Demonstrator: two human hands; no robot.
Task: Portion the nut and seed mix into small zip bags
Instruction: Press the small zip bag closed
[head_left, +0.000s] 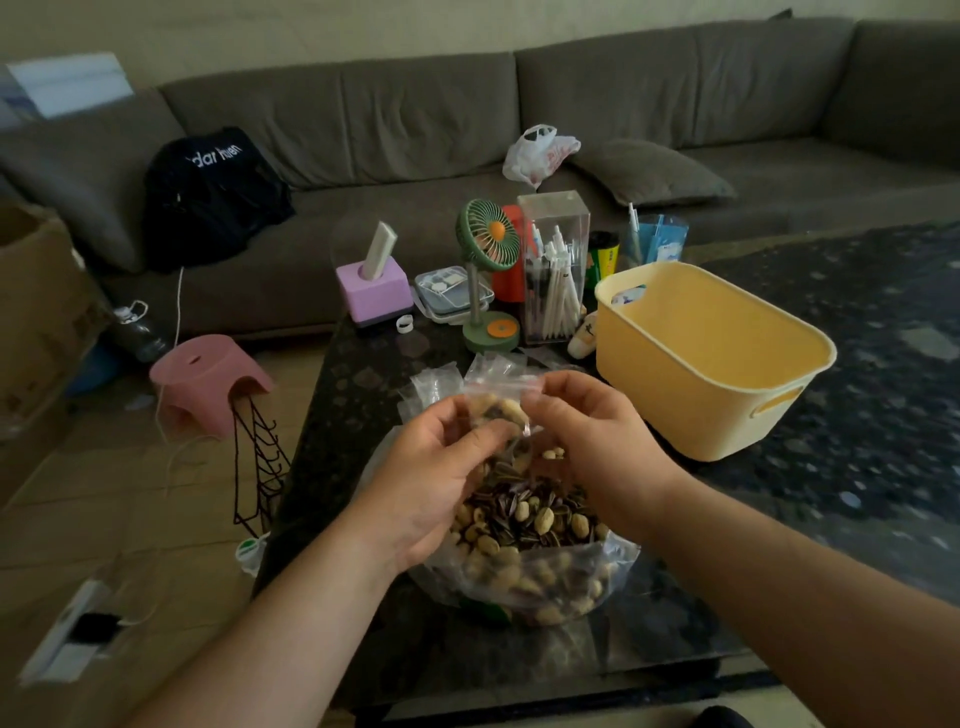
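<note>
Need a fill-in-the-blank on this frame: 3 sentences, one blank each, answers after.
1. Both hands, left hand and right hand, hold a small zip bag above the big open bag of ____ mix.
2. The plastic basket to the right of the hands is ____ in colour.
3. The small desk fan has a ____ body with an orange hub.

Answers: nut and seed; yellow; green
</note>
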